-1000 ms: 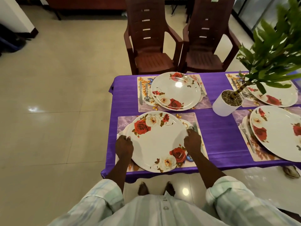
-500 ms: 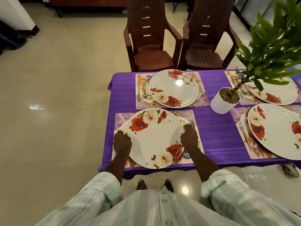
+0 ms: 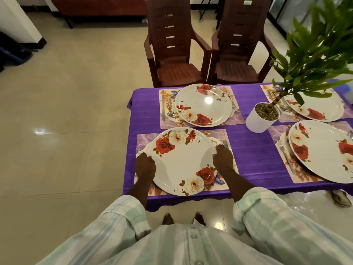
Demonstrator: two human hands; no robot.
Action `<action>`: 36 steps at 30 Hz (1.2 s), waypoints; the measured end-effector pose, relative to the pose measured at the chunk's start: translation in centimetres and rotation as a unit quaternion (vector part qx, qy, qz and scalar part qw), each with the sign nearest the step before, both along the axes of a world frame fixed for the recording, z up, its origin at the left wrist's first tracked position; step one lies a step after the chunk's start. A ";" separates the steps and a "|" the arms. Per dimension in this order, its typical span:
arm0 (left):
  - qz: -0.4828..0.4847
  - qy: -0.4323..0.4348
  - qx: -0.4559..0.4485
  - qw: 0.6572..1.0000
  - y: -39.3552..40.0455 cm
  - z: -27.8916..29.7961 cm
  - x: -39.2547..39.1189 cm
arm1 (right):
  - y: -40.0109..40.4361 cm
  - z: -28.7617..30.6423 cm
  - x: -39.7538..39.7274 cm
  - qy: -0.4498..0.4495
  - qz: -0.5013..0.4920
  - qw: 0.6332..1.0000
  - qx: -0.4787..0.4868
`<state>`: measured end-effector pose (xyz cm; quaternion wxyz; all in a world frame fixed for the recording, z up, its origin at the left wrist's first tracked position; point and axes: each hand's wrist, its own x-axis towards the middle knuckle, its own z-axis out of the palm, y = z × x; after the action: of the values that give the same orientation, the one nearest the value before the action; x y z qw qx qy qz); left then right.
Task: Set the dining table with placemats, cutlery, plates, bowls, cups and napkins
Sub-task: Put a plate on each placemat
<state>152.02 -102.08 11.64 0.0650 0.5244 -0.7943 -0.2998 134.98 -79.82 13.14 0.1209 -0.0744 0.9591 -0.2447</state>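
Head view, looking down. Left hand [image 3: 145, 166] grips the left rim of the near plate [image 3: 183, 161], fingers curled over the edge. Right hand [image 3: 223, 157] pinches the right rim, fingers bent against it. Plate is white with red and cream roses; it lies on the near placemat [image 3: 228, 180] at the front left corner of the table [image 3: 252, 150], which has a purple cloth. Fork tines [image 3: 140, 152] show just beside the left hand; a knife tip [image 3: 226, 144] shows just past the right hand.

Beyond it, far placemat [image 3: 238, 119] carries a second plate [image 3: 202, 105], with knife [image 3: 163, 108] and spoon [image 3: 170, 107] on its left and a fork [image 3: 232, 101] on its right. White pot [image 3: 257, 121] with a green plant [image 3: 315, 60] stands mid-table. Two more plates to the right: one near [image 3: 322, 150] with a fork [image 3: 284, 153] beside it, one far [image 3: 321, 108], partly behind the leaves. Two brown chairs [image 3: 175, 46] stand at the far side.
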 end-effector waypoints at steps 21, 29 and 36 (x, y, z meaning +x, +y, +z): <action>-0.371 0.040 -0.142 0.917 10.8 0.2 -7.0 | 3.4 1.0 4.6 0.090 0.125 0.985 0.079; -0.475 0.080 -0.138 0.865 21.9 0.5 -13.4 | 14.4 0.8 2.0 0.074 0.008 0.996 0.049; -0.556 0.147 -0.145 0.805 37.0 0.2 -20.0 | 29.1 0.5 -1.4 0.082 -0.079 0.992 0.054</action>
<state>131.98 -65.06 11.82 0.0786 -0.0732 -0.9650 -0.2394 133.58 -50.68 13.66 0.0257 -0.0119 0.9806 -0.1941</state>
